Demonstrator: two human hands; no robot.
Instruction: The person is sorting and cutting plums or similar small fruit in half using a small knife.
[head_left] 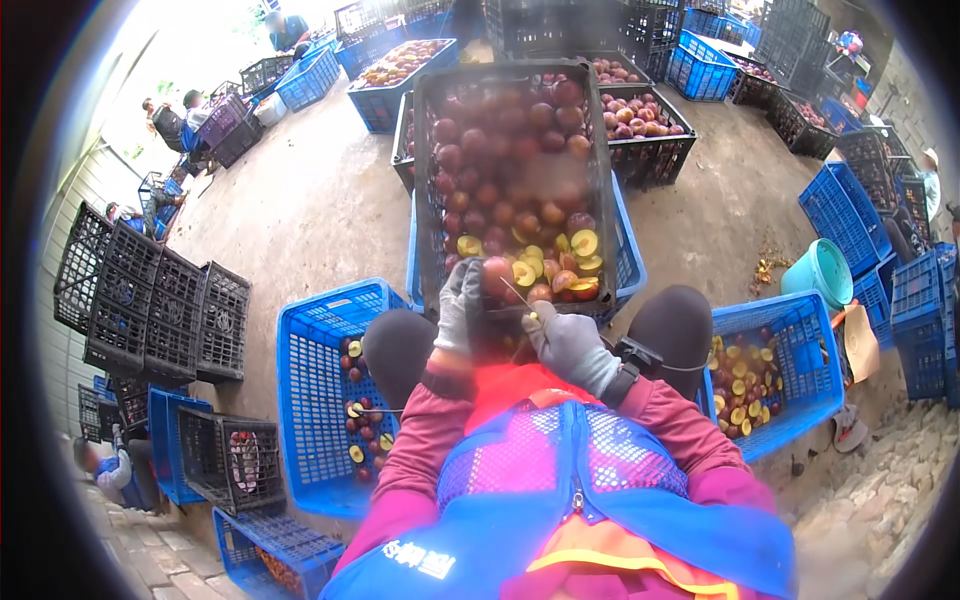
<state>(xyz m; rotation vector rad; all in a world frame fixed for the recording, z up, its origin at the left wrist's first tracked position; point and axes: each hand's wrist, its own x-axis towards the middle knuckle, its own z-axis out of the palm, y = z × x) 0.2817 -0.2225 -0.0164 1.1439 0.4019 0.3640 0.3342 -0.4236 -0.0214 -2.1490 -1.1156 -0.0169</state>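
Observation:
My left hand [460, 308], in a grey glove, is closed round a reddish plum [497, 277] at the near edge of a black crate [428, 200]. My right hand [572, 346], also gloved, grips a small knife; its thin blade [517, 298] angles up to the left, against or just in front of the plum. The handle is mostly hidden in the fist. Whole dark plums [500, 170] fill most of the crate, and cut yellow plum halves [584, 243] lie in its near end. A blurred patch covers part of the fruit.
A blue crate [300, 400] with some whole and cut plums stands at my left. Another blue crate [800, 385] at my right holds many cut halves. A turquoise bucket [818, 272] is beyond it. Stacked black crates [150, 300] line the left; several people sit farther off.

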